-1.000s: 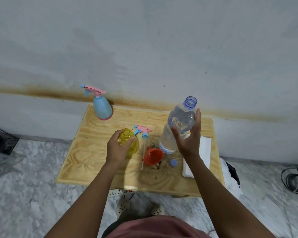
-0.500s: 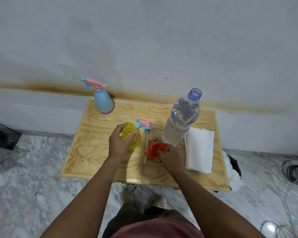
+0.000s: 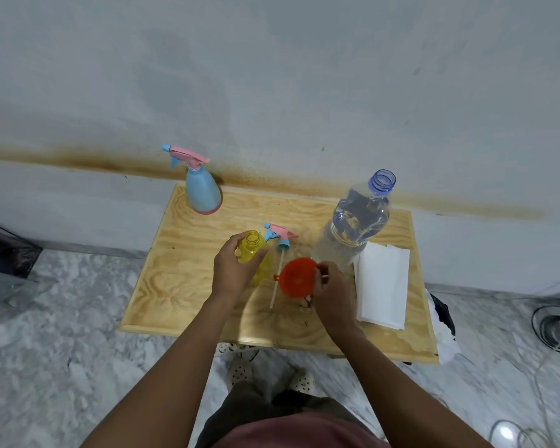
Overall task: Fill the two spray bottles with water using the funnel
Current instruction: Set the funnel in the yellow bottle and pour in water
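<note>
On the plywood table (image 3: pixel 181 279), both hands are occupied: the left hand (image 3: pixel 233 273) wraps the neck of the open yellow spray bottle (image 3: pixel 252 244), and the right hand (image 3: pixel 332 292) pinches the red funnel (image 3: pixel 296 278) by its tab.
Half a second ago the funnel lay on the wood; now it is raised, mouth up, between the yellow spray bottle and the uncapped water bottle (image 3: pixel 353 227). The funnel's spout is hidden behind its bowl.

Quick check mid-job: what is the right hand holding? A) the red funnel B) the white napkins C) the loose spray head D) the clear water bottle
A: the right hand pinches the red funnel at its rim, while the clear water bottle stands untouched behind it and the left hand grips the yellow spray bottle.
</note>
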A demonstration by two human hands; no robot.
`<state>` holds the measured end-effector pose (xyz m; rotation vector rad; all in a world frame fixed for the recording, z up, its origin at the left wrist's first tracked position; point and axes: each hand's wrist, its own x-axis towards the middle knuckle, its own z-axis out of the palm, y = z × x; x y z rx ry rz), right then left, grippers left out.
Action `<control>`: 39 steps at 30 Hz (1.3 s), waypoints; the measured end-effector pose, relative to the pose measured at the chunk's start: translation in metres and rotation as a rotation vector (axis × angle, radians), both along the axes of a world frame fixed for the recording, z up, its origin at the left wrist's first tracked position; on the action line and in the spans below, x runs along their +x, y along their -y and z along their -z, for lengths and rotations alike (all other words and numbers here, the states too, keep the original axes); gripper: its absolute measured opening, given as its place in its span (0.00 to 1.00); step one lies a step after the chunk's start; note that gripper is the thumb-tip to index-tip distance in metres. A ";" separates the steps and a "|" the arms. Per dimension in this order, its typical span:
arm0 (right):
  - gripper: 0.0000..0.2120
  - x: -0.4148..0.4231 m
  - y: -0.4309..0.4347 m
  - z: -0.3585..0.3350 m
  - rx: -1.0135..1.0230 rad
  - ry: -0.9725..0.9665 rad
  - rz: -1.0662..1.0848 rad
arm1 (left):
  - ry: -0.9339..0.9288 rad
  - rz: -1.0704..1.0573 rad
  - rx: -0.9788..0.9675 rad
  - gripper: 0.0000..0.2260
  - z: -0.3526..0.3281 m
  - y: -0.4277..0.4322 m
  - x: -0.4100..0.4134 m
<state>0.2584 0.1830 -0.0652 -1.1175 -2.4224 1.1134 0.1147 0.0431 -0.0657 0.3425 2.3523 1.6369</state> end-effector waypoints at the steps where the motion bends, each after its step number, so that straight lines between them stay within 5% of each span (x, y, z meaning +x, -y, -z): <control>1: 0.08 -0.001 0.000 -0.008 0.002 -0.055 -0.001 | -0.004 0.016 -0.011 0.20 0.001 0.001 -0.001; 11: 0.09 -0.059 0.001 -0.085 0.078 -0.303 -0.179 | -0.021 0.106 -0.025 0.20 -0.001 0.009 -0.002; 22: 0.07 -0.093 0.002 -0.088 0.173 -0.230 -0.289 | -0.090 0.148 -0.069 0.21 -0.008 0.015 0.000; 27: 0.09 -0.100 -0.001 -0.086 0.088 -0.135 -0.298 | 0.043 0.170 0.012 0.27 -0.020 0.038 -0.003; 33: 0.13 -0.099 0.000 -0.084 0.060 -0.112 -0.274 | 0.078 0.032 0.109 0.18 -0.047 0.052 -0.008; 39: 0.15 -0.068 0.007 -0.091 0.259 -0.379 -0.166 | 0.016 -0.043 0.070 0.19 -0.063 0.030 -0.008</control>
